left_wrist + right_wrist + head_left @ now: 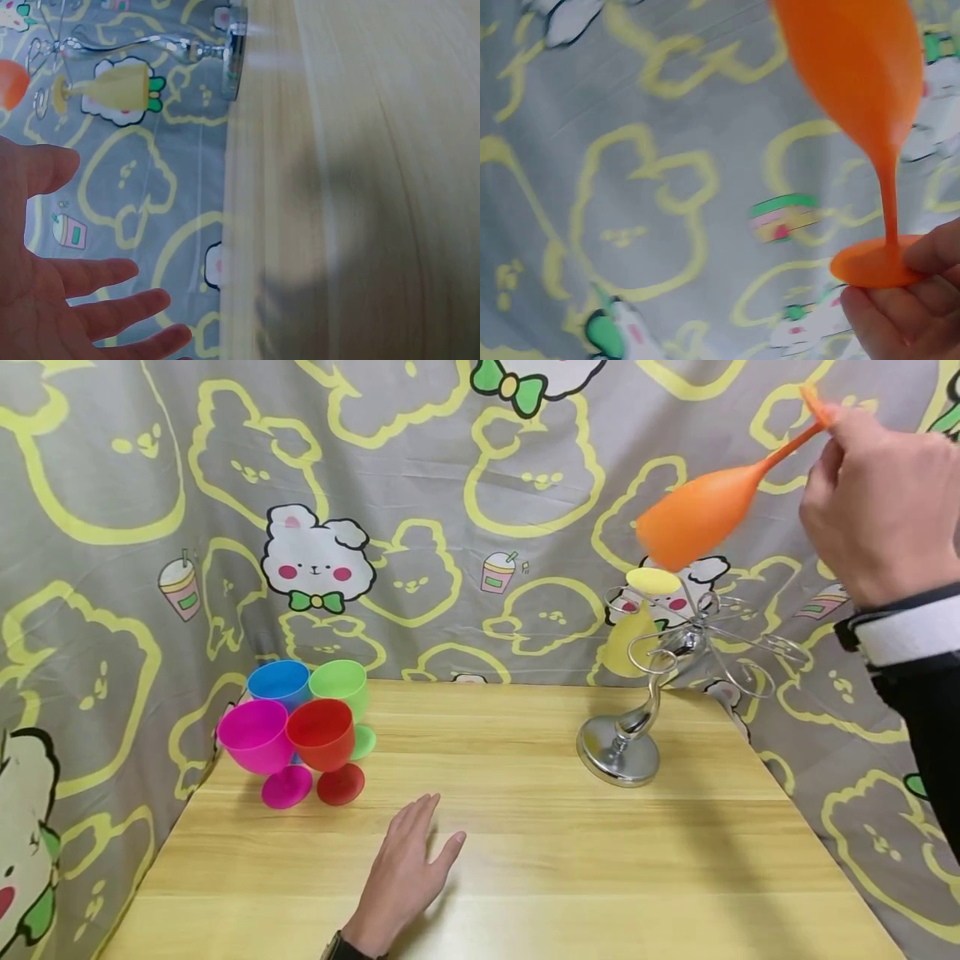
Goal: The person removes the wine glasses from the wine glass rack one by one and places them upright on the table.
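Orange goblet point(701, 514), smooth-walled, tilts bowl-down left of the right hand point(885, 506) pinching its round foot point(866, 262), near the shiny wire rack point(637, 720); the left hand point(408, 868), fingers extended, is above the wood-grained table point(487, 760).

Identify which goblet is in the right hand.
The orange goblet, pinched near its base by the right hand; the yellow goblet hangs from the metal rack; the pink, red, blue and green ones stand upright.

The right-wrist view's top edge crops the orange cup point(862, 71), its right edge the right hand point(907, 315); the left-wrist view crops the left hand point(49, 285). The pink cup point(255, 739) and red cup point(321, 737) mostly hide the stem of the blue cup point(279, 682).
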The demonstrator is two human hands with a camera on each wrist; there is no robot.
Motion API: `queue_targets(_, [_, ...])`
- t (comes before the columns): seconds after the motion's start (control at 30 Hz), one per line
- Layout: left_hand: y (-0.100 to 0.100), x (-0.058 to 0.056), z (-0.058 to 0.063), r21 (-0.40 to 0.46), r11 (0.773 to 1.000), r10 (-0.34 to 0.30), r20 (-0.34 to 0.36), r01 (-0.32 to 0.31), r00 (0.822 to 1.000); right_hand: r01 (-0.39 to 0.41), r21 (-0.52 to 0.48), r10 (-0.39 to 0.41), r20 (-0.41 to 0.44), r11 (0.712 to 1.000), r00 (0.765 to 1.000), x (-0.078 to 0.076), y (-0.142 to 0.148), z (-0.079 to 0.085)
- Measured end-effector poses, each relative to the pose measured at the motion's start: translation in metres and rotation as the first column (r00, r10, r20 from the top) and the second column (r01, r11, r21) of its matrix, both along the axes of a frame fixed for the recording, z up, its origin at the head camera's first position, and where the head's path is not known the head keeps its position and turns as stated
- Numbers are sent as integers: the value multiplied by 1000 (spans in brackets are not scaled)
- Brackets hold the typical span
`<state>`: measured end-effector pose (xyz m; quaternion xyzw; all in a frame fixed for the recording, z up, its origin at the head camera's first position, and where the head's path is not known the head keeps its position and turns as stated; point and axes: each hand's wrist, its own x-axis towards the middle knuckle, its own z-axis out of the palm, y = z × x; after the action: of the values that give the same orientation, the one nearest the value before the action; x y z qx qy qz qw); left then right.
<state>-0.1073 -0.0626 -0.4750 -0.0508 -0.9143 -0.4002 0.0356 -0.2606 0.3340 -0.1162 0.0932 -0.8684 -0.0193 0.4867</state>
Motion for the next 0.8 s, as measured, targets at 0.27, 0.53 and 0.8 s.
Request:
queue_targets(0.27, [5, 2, 3, 47, 999, -21, 25, 20, 999, -267, -155, 271, 2, 951, 963, 48, -55, -35])
queue_targets(0.53, [8, 2, 8, 83, 996, -25, 36, 22, 999, -389, -349, 450, 111, 852, 886, 88, -100, -98])
queue_targets(0.8, [13, 0, 7, 124, 992, -22, -55, 29, 998, -207, -738, 626, 349, 643, 698, 96, -129, -189])
